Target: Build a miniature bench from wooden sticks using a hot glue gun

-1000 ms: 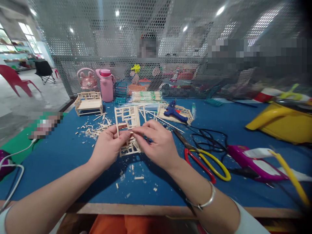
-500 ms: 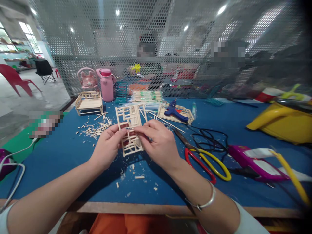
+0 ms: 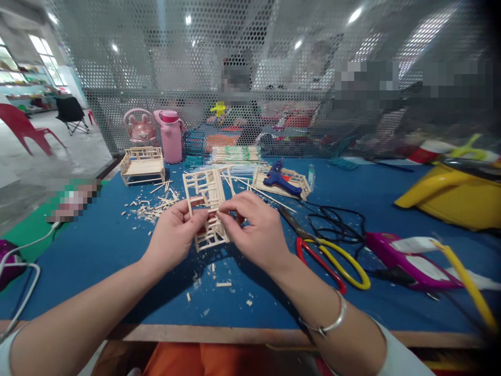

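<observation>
A small lattice model made of thin wooden sticks is held up over the blue table, tilted, between my two hands. My left hand is closed on its left side, with the thumb pressed against the middle bars. At the right side of the model, my right hand has thumb and index finger pinched at a short crosswise stick. Whether that stick is attached cannot be made out. My fingers cover part of the model's middle.
A finished-looking stick bench stands at back left, near scattered stick offcuts. A blue glue gun rests on another stick model. Scissors, black cable and a purple-white tool lie to the right. A pink bottle stands behind.
My left thumb has slid a little right and down across the model's middle. The model has shifted slightly left, and my right fingertips have changed their pinch a little.
</observation>
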`<state>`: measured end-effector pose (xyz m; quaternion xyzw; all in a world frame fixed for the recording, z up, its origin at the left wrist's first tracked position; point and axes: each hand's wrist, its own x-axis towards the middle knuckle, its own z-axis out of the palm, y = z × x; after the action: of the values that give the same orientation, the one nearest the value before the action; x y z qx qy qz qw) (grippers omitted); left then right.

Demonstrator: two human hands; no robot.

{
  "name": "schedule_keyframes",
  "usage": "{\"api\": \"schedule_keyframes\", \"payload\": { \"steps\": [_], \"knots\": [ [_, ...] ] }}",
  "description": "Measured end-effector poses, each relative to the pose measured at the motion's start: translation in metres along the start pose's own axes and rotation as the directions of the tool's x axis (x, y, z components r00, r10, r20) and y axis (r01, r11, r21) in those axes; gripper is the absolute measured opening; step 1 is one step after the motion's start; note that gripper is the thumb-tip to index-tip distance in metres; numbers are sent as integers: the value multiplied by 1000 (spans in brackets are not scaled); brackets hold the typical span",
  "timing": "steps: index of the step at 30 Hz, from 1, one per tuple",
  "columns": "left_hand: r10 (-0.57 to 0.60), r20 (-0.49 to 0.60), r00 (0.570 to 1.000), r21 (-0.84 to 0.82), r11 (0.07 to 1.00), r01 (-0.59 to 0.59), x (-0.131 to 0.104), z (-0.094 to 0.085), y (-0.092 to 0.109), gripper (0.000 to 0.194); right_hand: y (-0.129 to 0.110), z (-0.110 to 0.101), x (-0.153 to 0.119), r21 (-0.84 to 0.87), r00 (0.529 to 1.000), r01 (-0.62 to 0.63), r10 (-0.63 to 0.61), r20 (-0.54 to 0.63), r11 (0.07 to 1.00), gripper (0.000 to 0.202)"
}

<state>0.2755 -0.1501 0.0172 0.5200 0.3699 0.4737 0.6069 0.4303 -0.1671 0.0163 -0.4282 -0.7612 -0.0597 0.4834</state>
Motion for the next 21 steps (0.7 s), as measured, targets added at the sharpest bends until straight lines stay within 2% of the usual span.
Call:
{"api": "schedule_keyframes", "payload": {
  "steps": [4, 9, 17, 21],
  "knots": [
    [1, 15, 1000, 11, 1000, -1, 0, 0, -1, 31, -1, 1, -1, -23, 1000, 23, -23, -2, 999, 11],
    [10, 7, 1000, -8, 1000, -9, 1, 1, -1, 29, -4, 2, -3, -113, 998, 32, -25, 62, 993, 16],
    [-6, 67, 998, -178, 984, 18, 1, -1, -1, 28, -4, 1, -2, -137, 995, -44, 55, 80, 990, 18],
    [-17, 53, 998, -214, 976, 28, 0, 3, -7, 39, -5, 2, -3, -144, 995, -48, 60, 79, 988, 19]
  ]
}}
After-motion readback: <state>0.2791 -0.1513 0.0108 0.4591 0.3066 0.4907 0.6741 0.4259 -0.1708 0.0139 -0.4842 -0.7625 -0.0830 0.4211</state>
